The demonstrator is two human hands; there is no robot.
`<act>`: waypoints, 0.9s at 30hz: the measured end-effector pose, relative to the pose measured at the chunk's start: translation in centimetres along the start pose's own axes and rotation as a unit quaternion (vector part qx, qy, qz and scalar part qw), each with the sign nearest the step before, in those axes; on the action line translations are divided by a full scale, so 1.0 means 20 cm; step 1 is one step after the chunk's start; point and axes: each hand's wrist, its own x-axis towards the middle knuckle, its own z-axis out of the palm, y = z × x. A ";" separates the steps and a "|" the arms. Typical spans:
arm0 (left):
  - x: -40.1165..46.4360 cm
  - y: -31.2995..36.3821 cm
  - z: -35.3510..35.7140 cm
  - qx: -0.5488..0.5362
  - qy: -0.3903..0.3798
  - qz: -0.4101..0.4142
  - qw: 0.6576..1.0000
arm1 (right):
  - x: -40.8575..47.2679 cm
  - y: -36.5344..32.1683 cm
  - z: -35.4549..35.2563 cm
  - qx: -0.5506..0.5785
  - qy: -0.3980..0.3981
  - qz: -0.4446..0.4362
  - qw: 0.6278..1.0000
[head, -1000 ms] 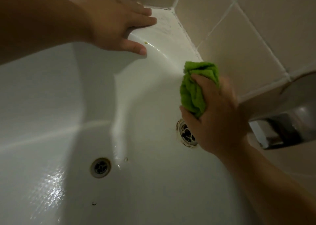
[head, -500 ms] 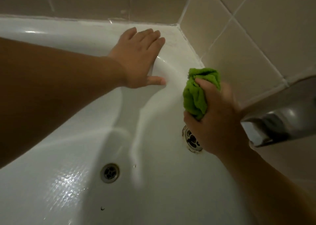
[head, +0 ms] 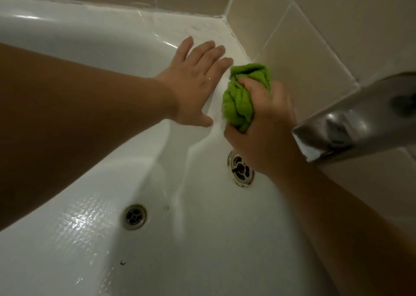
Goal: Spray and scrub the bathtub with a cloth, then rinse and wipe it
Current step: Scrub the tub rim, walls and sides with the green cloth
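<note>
The white bathtub (head: 67,32) fills the view, its floor wet and glossy. My right hand (head: 265,129) grips a bunched green cloth (head: 243,95) against the tub's end wall, just below the rim near the tiled corner. My left hand (head: 198,81) lies flat, fingers straight, on the curved rim beside the cloth, its fingertips almost touching the cloth. The round overflow fitting (head: 240,168) sits just below my right hand, partly hidden by my wrist.
The floor drain (head: 134,217) lies lower left of the overflow. A chrome tap spout (head: 351,124) juts in from the right, close above my right forearm. Beige tiled walls (head: 315,25) meet at the corner behind the rim. A small dark speck (head: 122,262) lies on the tub floor.
My left hand slid along the rim toward the corner and now lies next to the cloth. My right hand keeps its grip on the cloth. The view has tilted toward the corner.
</note>
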 end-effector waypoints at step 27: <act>-0.06 0.35 -0.10 -0.093 0.015 0.101 0.990 | -0.40 0.05 -0.24 0.003 -0.090 0.045 0.995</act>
